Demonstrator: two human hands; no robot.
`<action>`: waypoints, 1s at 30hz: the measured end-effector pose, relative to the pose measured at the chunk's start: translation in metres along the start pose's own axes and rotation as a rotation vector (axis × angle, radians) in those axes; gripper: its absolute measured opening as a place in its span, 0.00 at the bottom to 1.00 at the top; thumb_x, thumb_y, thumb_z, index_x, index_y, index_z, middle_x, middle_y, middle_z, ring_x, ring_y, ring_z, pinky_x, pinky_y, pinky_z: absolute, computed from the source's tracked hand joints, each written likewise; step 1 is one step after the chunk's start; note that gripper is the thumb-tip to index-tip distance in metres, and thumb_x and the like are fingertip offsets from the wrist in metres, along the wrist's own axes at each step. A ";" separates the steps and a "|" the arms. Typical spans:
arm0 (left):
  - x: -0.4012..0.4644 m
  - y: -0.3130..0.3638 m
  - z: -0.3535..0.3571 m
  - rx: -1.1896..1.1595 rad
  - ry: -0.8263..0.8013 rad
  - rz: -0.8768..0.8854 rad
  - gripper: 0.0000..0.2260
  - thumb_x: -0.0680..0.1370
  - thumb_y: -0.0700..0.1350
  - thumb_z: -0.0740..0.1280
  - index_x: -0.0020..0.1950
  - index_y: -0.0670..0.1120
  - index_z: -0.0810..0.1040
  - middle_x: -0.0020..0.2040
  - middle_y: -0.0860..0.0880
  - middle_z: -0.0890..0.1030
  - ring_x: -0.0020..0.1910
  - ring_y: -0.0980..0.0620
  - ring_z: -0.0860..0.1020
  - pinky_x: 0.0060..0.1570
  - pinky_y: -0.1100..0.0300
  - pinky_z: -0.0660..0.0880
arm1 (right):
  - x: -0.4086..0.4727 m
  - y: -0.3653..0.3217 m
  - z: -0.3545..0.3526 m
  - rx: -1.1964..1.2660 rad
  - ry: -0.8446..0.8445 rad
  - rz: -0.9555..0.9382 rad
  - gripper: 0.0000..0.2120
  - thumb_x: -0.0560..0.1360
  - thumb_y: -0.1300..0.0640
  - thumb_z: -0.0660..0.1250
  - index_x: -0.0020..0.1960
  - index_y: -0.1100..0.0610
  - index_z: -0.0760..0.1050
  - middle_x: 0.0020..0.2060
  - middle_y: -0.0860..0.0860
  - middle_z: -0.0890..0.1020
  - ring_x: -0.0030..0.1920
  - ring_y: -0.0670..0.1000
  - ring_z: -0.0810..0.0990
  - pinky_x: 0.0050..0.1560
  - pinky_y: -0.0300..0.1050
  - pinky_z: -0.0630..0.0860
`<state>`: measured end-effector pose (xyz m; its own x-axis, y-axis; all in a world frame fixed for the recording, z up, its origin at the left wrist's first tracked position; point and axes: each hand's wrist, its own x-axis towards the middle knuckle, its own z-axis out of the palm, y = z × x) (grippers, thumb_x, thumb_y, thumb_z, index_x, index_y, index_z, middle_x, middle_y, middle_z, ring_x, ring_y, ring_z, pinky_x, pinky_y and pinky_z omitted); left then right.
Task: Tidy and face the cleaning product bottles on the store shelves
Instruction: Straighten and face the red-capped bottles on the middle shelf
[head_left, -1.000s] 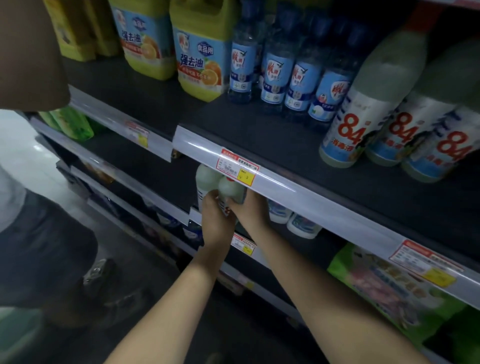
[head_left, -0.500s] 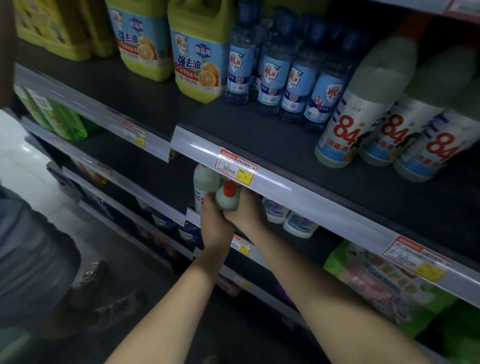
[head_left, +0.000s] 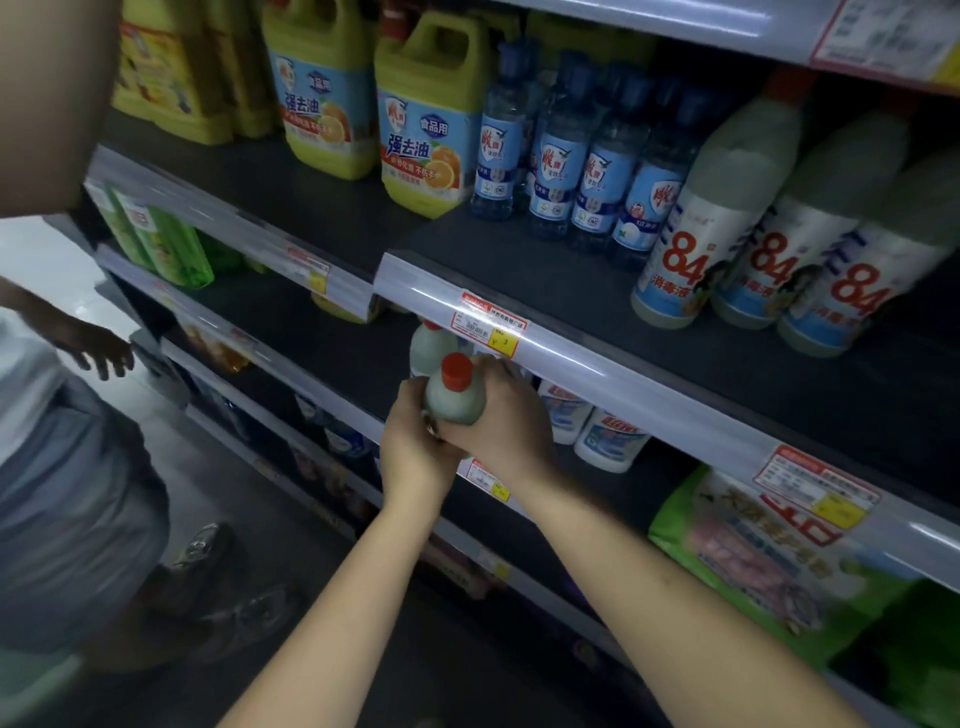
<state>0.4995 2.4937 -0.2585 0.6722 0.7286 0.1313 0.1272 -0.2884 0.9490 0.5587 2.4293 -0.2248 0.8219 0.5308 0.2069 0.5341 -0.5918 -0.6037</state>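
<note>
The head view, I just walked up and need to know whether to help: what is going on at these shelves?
A person is tidying cleaning products. Both hands hold one small red-capped bottle in front of the second shelf: the left hand grips it low, the right hand wraps its body. A matching bottle stands just behind, under the shelf edge. The big 84 bottles above lean, not yet straightened. Another person stands on the left.

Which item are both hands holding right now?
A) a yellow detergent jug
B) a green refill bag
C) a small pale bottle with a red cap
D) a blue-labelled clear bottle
C: the left hand and right hand wrap around the red-capped pale bottle just below the shelf's price rail.
</note>
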 end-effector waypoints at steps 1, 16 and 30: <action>-0.003 0.004 -0.006 0.015 0.000 0.021 0.19 0.66 0.35 0.70 0.49 0.52 0.68 0.44 0.51 0.77 0.41 0.56 0.74 0.34 0.69 0.70 | -0.002 -0.006 -0.004 -0.011 -0.013 0.008 0.19 0.63 0.49 0.73 0.51 0.51 0.73 0.49 0.50 0.79 0.50 0.52 0.79 0.41 0.39 0.66; -0.034 0.125 -0.056 0.031 0.056 0.408 0.20 0.66 0.40 0.73 0.50 0.57 0.70 0.43 0.60 0.76 0.44 0.60 0.76 0.41 0.70 0.73 | -0.048 -0.078 -0.134 0.091 0.225 -0.200 0.26 0.61 0.44 0.75 0.54 0.49 0.72 0.48 0.45 0.77 0.49 0.48 0.75 0.47 0.50 0.76; -0.035 0.212 0.051 -0.139 -0.247 0.662 0.19 0.65 0.43 0.72 0.54 0.53 0.72 0.47 0.54 0.79 0.46 0.53 0.78 0.43 0.51 0.78 | -0.063 -0.013 -0.226 0.094 0.592 -0.066 0.31 0.65 0.53 0.76 0.65 0.51 0.68 0.56 0.44 0.75 0.57 0.43 0.73 0.56 0.37 0.73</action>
<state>0.5403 2.3753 -0.0770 0.7237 0.2611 0.6388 -0.4473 -0.5274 0.7223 0.5447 2.2664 -0.0558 0.7722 0.1205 0.6238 0.5906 -0.4983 -0.6348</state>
